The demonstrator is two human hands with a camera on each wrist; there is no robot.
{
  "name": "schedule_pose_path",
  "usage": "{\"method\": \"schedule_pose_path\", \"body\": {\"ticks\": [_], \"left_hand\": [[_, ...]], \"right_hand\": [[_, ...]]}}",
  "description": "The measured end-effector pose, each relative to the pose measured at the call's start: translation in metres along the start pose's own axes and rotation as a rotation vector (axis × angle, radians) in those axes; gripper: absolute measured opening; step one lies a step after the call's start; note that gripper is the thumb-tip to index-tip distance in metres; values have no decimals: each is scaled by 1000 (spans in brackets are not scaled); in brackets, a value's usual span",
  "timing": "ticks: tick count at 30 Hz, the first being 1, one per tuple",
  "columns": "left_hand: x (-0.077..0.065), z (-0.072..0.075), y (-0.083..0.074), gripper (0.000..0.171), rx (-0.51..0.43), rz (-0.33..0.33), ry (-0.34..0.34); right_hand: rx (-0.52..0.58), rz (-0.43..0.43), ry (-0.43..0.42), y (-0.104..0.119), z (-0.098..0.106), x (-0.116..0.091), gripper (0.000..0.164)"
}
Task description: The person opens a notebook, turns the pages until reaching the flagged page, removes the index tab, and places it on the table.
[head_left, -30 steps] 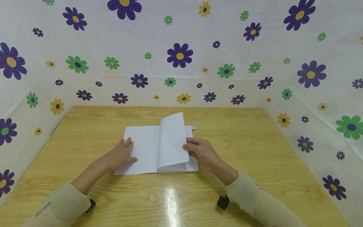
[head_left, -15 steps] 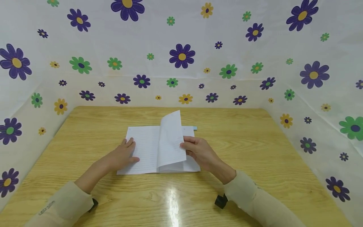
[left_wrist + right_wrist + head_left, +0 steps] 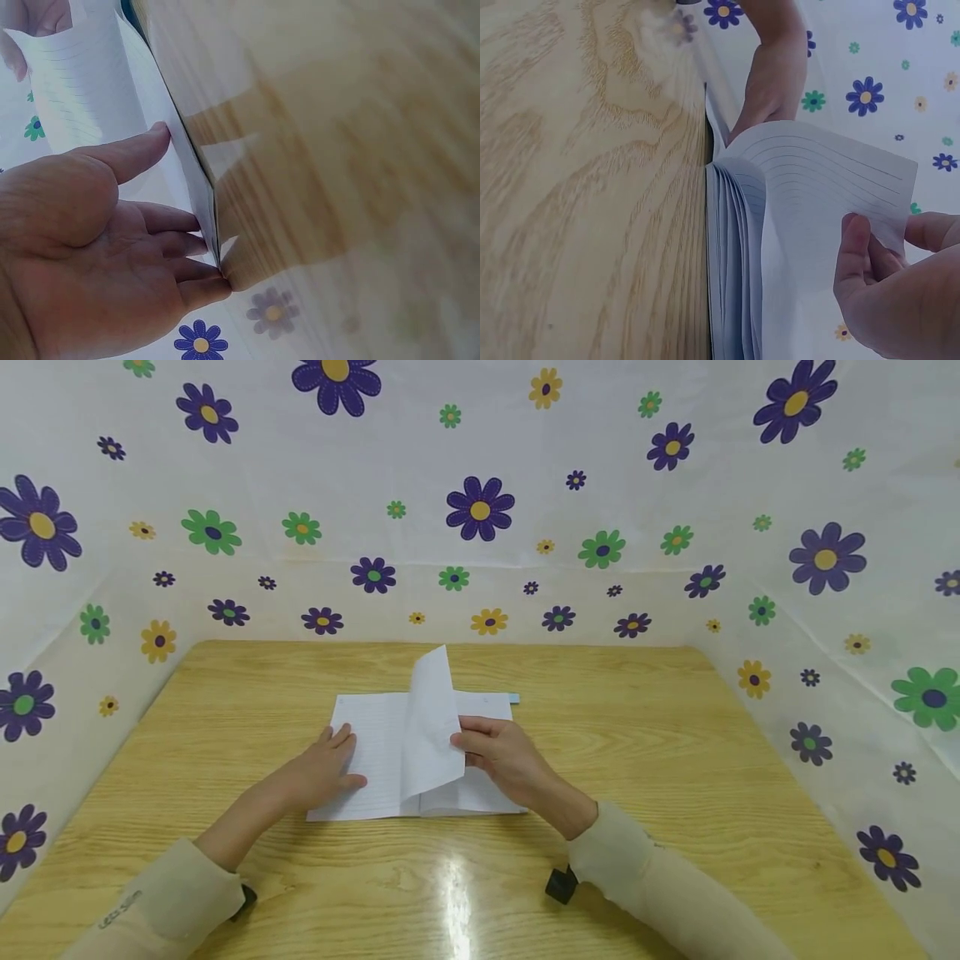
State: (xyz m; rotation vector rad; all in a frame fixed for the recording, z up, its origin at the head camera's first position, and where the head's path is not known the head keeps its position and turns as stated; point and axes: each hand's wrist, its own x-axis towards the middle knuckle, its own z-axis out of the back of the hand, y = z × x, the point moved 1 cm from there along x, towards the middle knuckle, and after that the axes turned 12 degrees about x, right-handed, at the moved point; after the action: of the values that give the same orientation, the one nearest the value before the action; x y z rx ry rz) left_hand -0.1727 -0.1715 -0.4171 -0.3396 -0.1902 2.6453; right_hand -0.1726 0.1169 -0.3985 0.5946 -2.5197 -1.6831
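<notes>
An open notebook with ruled white pages lies flat on the wooden table. One lifted page stands up near the spine, curving toward the left half. My right hand pinches the outer edge of that page between thumb and fingers; the right wrist view shows the page bowed, with more leaves fanned beneath it. On the left page rests my left hand, its fingers extended and thumb spread. In the left wrist view the left hand's fingertips reach the notebook's edge.
The wooden table extends around the notebook. A light blue tab sticks out at the notebook's upper right. White cloth with printed flowers hangs behind and at both sides. Black devices sit under both wrists.
My right hand has moved left with the pinched page, which now stands more upright and further over the spine. More of the right-hand page shows. The left hand stays put.
</notes>
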Motion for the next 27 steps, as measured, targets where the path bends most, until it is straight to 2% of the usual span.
{"method": "schedule_pose_path", "body": {"ticks": [8,13,20,27], "left_hand": [[3,1,3,74,-40,6,11],[1,4,5,74,-86,12,5],[-2,11,14,73,-84,8,-77],[-14,36,8,71,-121,11,-173]], "right_hand": [[-1,8,54,-7,-9,8,42],[12,-2,55,-11,-12,11,40],[19,-17,54,-15,-18,14,40],[13,-26,51,-21,-24,16,40]]}}
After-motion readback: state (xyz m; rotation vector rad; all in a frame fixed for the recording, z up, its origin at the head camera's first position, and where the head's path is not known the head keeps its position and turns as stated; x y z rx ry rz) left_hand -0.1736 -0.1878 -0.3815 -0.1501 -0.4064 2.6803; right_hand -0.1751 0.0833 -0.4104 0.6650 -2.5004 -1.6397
